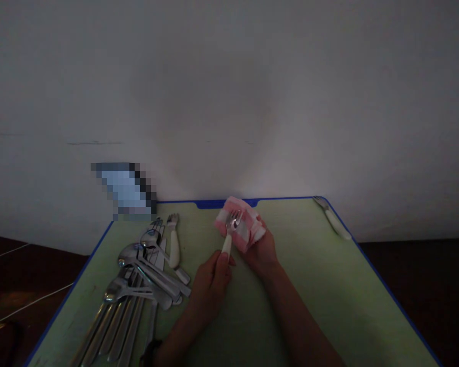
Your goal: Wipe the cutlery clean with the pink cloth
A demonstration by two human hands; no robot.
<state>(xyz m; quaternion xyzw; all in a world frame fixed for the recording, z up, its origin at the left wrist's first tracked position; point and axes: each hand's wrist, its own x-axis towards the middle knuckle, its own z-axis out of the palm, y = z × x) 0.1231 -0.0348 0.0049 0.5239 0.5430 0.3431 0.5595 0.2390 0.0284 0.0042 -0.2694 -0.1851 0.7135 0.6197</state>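
My left hand is closed around the pale handle of a small fork, its metal tines pointing away from me. Behind the fork head lies a folded pink and white cloth, which my right hand grips from below and the right. The tines rest against or just in front of the cloth; I cannot tell which. Left of my left hand is a heap of metal spoons and other cutlery. Another fork with a pale handle lies at the heap's far right side.
A third pale-handled fork lies at the far right corner of the green table, which has a blue edge. A blurred-out bright device stands at the far left corner. Behind the table rises a plain wall.
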